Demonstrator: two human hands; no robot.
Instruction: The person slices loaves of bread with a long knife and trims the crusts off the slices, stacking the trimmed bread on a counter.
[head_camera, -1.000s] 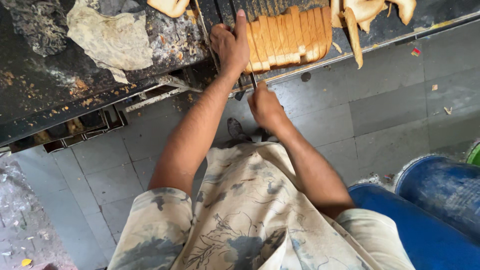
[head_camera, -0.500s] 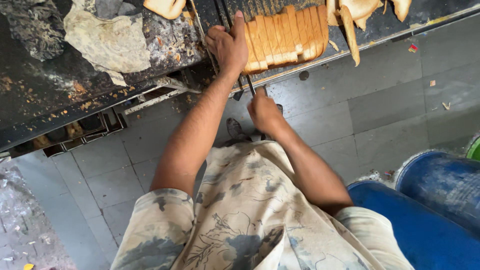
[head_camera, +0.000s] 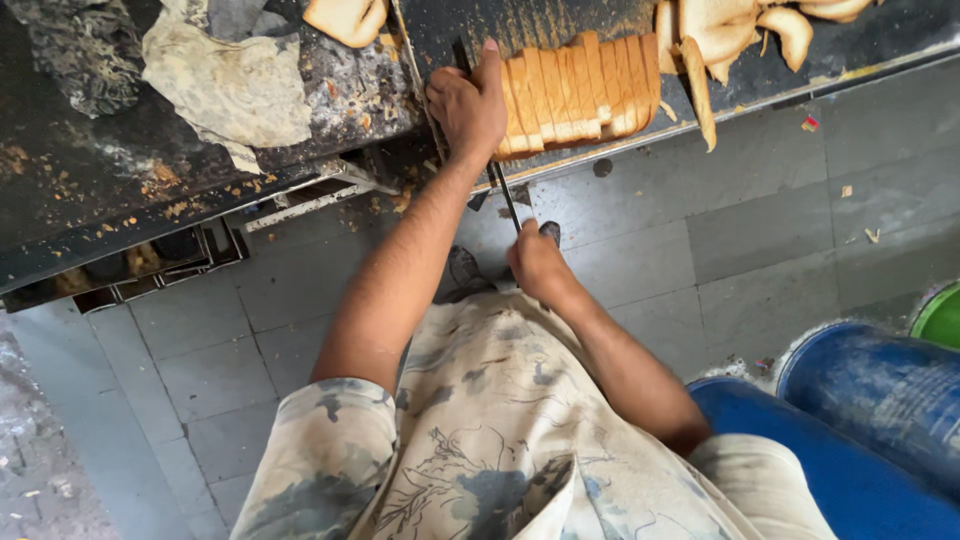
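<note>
The left hand (head_camera: 468, 105) presses flat on the end of the sliced loaf (head_camera: 575, 95) on the dark bench (head_camera: 120, 220), while the right hand (head_camera: 538, 265) grips the long knife (head_camera: 500, 185) by its handle. The blade runs just beside the left fingers; a slip could nick them or topple slices.

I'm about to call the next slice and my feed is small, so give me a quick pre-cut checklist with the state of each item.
1. Left hand steadies the sliced loaf at its cut end: ok.
2. Right hand has a closed grip on the knife handle: ok.
3. Left fingers clear of the blade: not ok, the blade runs right beside them.
4. Loaf fully on the dark worktable: ok, though near the edge.
5. Blade sharpness: cannot tell.
6. Table free of clutter: not ok, crusts and crumbs lie around.
</note>
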